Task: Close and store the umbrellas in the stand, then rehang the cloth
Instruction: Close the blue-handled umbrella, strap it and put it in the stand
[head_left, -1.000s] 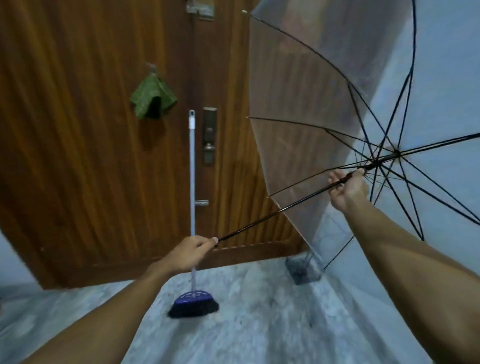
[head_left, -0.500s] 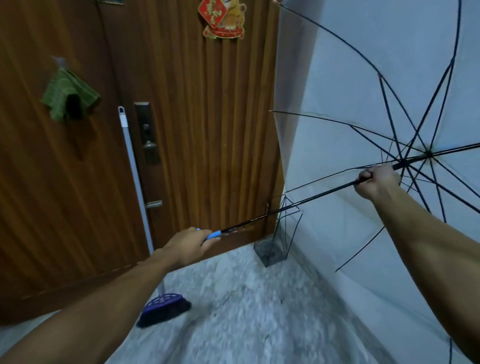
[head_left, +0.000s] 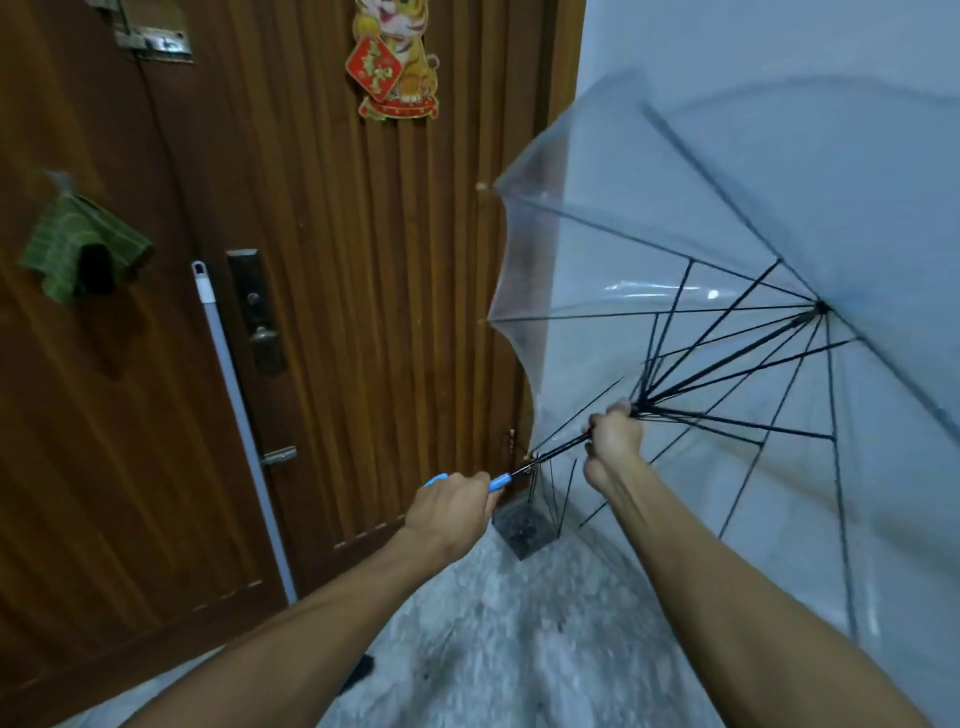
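A clear umbrella with black ribs points to the right, its canopy half folded in. My left hand grips its blue handle. My right hand is closed around the black shaft at the runner, where the ribs meet. A black wire umbrella stand sits on the floor in the corner between door and wall, just beyond my hands. A green cloth hangs on a hook on the wooden door at the left.
A broom with a pale handle leans against the wooden door beside the lock. A tiger decoration hangs high on the door. The white wall is on the right, speckled stone floor below.
My right hand has slid the runner down the shaft toward the handle, and the canopy has folded partway in. The view has shifted right, toward the corner.
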